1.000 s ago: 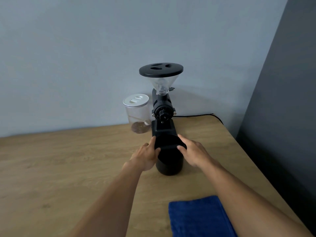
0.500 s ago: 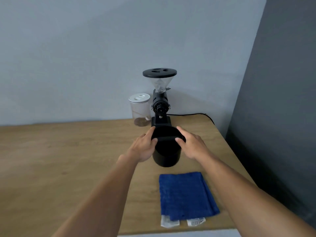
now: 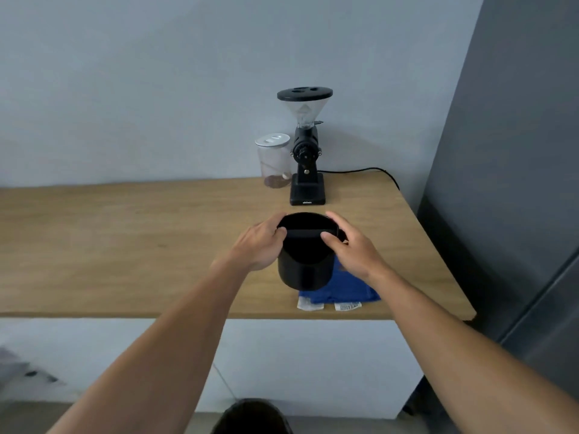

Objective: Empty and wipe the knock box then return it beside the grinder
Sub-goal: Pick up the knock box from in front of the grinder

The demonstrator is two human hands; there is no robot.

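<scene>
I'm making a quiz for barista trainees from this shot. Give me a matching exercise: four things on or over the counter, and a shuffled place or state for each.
Things:
1. knock box
2. grinder
3. blue cloth
4. clear jar

Places or states:
A. flat near the counter's front edge
B. gripped at the rim by the left hand and the right hand
C. corded, at the wall
D. white-lidded, left of the grinder

Pairs: 1-B, 2-C, 3-A, 4-D

One head-worn wide-angle view looks forward and down from in front of the counter (image 3: 125, 245). Its front edge crosses the middle of the frame, its far edge meets the wall, and its right edge shows whole. Both forearms stretch out below; floor shows beneath the counter.
</scene>
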